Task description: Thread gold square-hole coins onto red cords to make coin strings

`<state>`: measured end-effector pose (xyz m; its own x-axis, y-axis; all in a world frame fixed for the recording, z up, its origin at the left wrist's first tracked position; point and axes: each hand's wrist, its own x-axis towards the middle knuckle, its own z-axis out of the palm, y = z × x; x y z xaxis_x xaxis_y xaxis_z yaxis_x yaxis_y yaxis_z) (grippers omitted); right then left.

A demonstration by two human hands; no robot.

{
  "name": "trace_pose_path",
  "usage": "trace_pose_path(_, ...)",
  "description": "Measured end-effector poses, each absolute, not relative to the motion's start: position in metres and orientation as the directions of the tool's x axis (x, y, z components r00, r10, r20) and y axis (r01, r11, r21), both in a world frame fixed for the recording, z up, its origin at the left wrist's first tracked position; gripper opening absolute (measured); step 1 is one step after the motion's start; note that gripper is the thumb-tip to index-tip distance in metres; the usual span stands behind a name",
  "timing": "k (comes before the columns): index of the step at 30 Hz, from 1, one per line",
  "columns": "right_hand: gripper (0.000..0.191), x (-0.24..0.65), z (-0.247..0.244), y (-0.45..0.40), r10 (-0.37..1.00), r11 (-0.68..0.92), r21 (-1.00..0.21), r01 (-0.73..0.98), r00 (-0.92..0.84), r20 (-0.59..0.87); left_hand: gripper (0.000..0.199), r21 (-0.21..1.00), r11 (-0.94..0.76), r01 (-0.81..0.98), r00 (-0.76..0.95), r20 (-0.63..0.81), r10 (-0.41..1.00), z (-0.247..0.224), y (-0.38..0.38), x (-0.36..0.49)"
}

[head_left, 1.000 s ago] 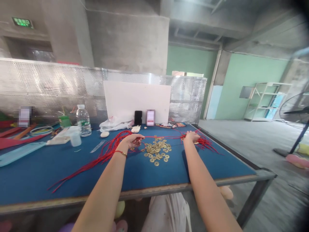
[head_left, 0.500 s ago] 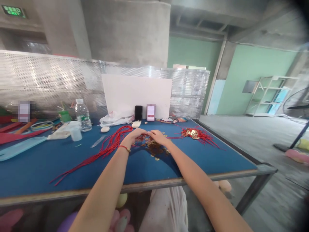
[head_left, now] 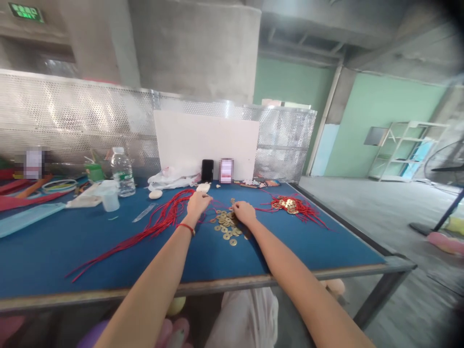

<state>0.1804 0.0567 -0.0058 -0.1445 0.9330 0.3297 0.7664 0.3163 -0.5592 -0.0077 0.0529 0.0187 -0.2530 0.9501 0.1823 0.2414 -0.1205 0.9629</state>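
Observation:
My left hand (head_left: 198, 205) is pinched closed on a thin red cord, which shows in the space between the two hands. Beside it on the left lies a long bundle of red cords (head_left: 165, 220), fanned toward the front left of the table. My right hand (head_left: 244, 212) has its fingers curled together at the right edge of a loose pile of brass coins with holes (head_left: 225, 223). What its fingertips hold is too small to make out. Farther right, a cluster of red cords with coins on them (head_left: 290, 205) rests on the blue tabletop (head_left: 213, 261).
At the back stand a black phone (head_left: 208, 170) and a lit phone (head_left: 226, 170) against a white board (head_left: 206, 140). To the left are a water bottle (head_left: 123, 173), a plastic cup (head_left: 110, 199) and a clear strip (head_left: 144, 212). A white case (head_left: 203, 187) lies behind my left hand.
My hands were together over the coins and have moved apart, the left a little leftward, the right slightly to the right. The coin pile is now uncovered between them.

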Motion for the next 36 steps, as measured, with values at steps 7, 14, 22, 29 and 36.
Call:
trace_pose_path(7,0.029,0.176,-0.009,0.053,0.912,0.36,-0.31,0.88,-0.262,0.316,0.021,0.354,-0.078,0.932,-0.166,0.608,0.776,0.015,0.092,-0.015)
trace_pose_path(14,0.027,0.18,-0.019,0.068,0.928,0.339,-0.411,0.846,-0.229,0.293,0.042,0.09,-0.155,0.984,0.074,0.583,0.809,0.012,0.189,-0.013)
trace_pose_path(22,0.026,0.178,-0.018,0.069,0.951,0.288,-0.435,0.853,-0.201,0.235,0.05,0.155,0.018,0.988,-0.1,0.545,0.832,0.012,0.248,-0.003)
trace_pose_path(29,0.025,0.179,-0.017,0.066,0.936,0.324,-0.46,0.827,-0.211,0.28,0.043,0.146,0.033,0.989,-0.117,0.623,0.774,0.014,0.25,-0.006)
trace_pose_path(36,0.026,0.181,-0.015,0.064,0.928,0.356,-0.511,0.783,-0.231,0.292,0.026,0.259,-0.32,0.911,0.109,0.598,0.794,0.022,0.201,0.029)
